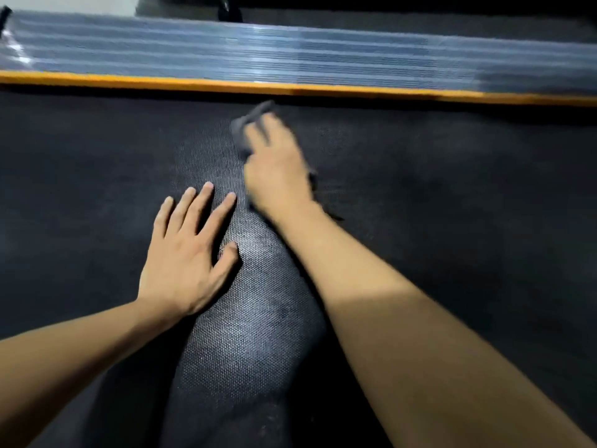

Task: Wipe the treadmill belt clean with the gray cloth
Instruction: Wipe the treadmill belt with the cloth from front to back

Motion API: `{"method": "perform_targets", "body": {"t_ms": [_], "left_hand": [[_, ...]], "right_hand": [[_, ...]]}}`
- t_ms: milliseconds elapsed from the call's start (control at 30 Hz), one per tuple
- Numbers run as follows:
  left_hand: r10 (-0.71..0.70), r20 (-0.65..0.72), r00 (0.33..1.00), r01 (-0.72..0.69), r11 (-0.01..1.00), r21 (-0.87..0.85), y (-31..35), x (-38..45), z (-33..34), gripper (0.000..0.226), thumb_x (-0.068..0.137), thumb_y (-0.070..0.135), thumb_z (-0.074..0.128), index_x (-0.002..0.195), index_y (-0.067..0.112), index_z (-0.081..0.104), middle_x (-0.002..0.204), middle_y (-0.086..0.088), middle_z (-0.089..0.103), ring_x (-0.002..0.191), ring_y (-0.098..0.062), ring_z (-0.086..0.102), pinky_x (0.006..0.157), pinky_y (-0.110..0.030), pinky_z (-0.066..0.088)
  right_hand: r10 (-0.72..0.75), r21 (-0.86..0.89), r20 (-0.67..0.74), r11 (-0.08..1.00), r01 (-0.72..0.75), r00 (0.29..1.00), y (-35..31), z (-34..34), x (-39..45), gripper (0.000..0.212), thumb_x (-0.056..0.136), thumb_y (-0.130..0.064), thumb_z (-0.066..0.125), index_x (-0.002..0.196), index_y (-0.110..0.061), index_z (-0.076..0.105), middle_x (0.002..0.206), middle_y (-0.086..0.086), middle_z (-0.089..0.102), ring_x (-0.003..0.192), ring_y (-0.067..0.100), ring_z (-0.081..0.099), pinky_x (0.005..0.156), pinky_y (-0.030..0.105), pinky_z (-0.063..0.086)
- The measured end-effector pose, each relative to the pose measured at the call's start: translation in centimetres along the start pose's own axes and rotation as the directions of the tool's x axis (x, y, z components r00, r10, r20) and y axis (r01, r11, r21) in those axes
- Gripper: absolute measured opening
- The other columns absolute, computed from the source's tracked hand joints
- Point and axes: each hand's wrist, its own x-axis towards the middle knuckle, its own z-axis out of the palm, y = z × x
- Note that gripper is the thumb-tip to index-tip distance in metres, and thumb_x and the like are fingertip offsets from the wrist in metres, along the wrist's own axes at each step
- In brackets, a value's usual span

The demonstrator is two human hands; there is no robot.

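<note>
The black textured treadmill belt (pixel 452 221) fills most of the head view. My right hand (pixel 274 166) presses the gray cloth (pixel 248 121) onto the belt near its far edge; the hand is blurred and most of the cloth is hidden under the palm, with folds showing past the fingertips. My left hand (pixel 190 250) lies flat on the belt with fingers spread, just left of my right wrist, holding nothing.
An orange strip (pixel 161 80) borders the belt's far edge. Behind it runs a ribbed silver-gray side rail (pixel 226 56). Dark flooring (pixel 387 21) lies beyond the rail.
</note>
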Motion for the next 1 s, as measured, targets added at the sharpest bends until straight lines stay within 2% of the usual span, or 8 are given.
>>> {"method": "perform_targets", "body": {"t_ms": [133, 300, 433, 567, 633, 733, 833, 1000], "left_hand": [[0.022, -0.005, 1.0, -0.022, 1.0, -0.007, -0.1, -0.2, 0.0, 0.069, 0.096, 0.051, 0.031, 0.161, 0.029, 0.024, 0.169, -0.007, 0.02, 0.157, -0.027, 0.014, 0.127, -0.05, 0.01], [0.015, -0.016, 1.0, -0.016, 1.0, -0.01, -0.1, -0.3, 0.0, 0.069, 0.096, 0.051, 0.029, 0.161, 0.03, 0.02, 0.17, -0.006, 0.018, 0.158, -0.025, 0.012, 0.127, -0.05, 0.008], [-0.011, -0.053, 0.999, 0.01, 1.0, -0.011, 0.4, -0.1, 0.2, 0.07, 0.098, 0.051, 0.028, 0.162, 0.023, 0.019, 0.17, -0.004, 0.018, 0.158, -0.022, 0.011, 0.128, -0.049, 0.009], [-0.025, -0.074, 0.997, 0.024, 1.0, -0.014, 0.4, -0.2, 0.4, 0.072, 0.098, 0.05, 0.027, 0.161, 0.015, 0.021, 0.169, -0.003, 0.019, 0.157, -0.02, 0.013, 0.128, -0.047, 0.009], [-0.018, -0.076, 0.997, 0.017, 1.0, -0.01, 0.2, -0.2, 0.4, 0.071, 0.098, 0.048, 0.026, 0.16, 0.014, 0.024, 0.169, -0.004, 0.022, 0.157, -0.02, 0.015, 0.128, -0.046, 0.01], [-0.004, -0.072, 0.997, 0.002, 1.0, -0.02, -0.2, -0.1, 0.5, 0.069, 0.099, 0.046, 0.025, 0.16, 0.014, 0.024, 0.169, -0.003, 0.022, 0.157, -0.02, 0.016, 0.128, -0.044, 0.009], [-0.002, -0.071, 0.997, 0.001, 1.0, -0.024, -0.4, -0.1, 0.6, 0.069, 0.099, 0.046, 0.025, 0.16, 0.013, 0.024, 0.169, -0.004, 0.022, 0.157, -0.021, 0.016, 0.128, -0.045, 0.009], [-0.026, -0.101, 0.995, 0.022, 0.999, -0.041, 0.1, 0.0, 0.8, 0.07, 0.099, 0.046, 0.028, 0.16, 0.012, 0.022, 0.169, -0.007, 0.019, 0.157, -0.021, 0.014, 0.128, -0.045, 0.007]], "right_hand": [[-0.162, -0.01, 0.139, 0.986, 0.165, 0.977, -1.2, -0.4, -0.4, 0.056, 0.09, -0.016, 0.054, 0.145, -0.014, 0.047, 0.158, 0.014, 0.031, 0.144, 0.031, 0.031, 0.115, 0.038, 0.028], [0.259, -0.062, -0.204, 0.959, -0.276, 0.944, 9.3, -4.8, -0.1, 0.054, 0.086, -0.016, 0.051, 0.139, -0.01, 0.054, 0.151, 0.02, 0.041, 0.134, 0.038, 0.043, 0.111, 0.042, 0.037], [0.429, -0.062, -0.193, 0.892, -0.448, 0.882, 11.1, -6.3, 0.0, 0.052, 0.095, -0.019, 0.046, 0.146, -0.012, 0.043, 0.157, 0.014, 0.028, 0.142, 0.032, 0.03, 0.115, 0.042, 0.028], [0.108, -0.086, -0.066, 0.99, -0.113, 0.992, 3.6, -2.3, 1.4, 0.047, 0.08, -0.017, 0.055, 0.125, -0.004, 0.06, 0.138, 0.022, 0.05, 0.122, 0.038, 0.05, 0.103, 0.042, 0.041], [-0.052, -0.057, 0.077, 0.997, 0.057, 0.996, -0.5, -1.0, 1.1, 0.054, 0.088, -0.017, 0.057, 0.141, -0.009, 0.049, 0.153, 0.019, 0.036, 0.139, 0.034, 0.036, 0.114, 0.037, 0.031], [-0.093, -0.061, 0.174, 0.993, 0.105, 0.98, -0.8, -2.0, 0.2, 0.059, 0.095, -0.017, 0.052, 0.152, -0.017, 0.035, 0.162, 0.012, 0.02, 0.148, 0.028, 0.021, 0.119, 0.036, 0.023], [0.109, -0.098, 0.01, 0.989, -0.108, 0.994, 5.9, -4.7, -1.5, 0.058, 0.091, -0.014, 0.049, 0.148, -0.015, 0.043, 0.159, 0.014, 0.029, 0.144, 0.031, 0.03, 0.117, 0.035, 0.026], [0.407, -0.062, -0.193, 0.903, -0.425, 0.893, 13.3, -8.9, -6.5, 0.054, 0.095, -0.016, 0.044, 0.149, -0.012, 0.04, 0.159, 0.017, 0.025, 0.144, 0.032, 0.028, 0.118, 0.04, 0.026]]}}
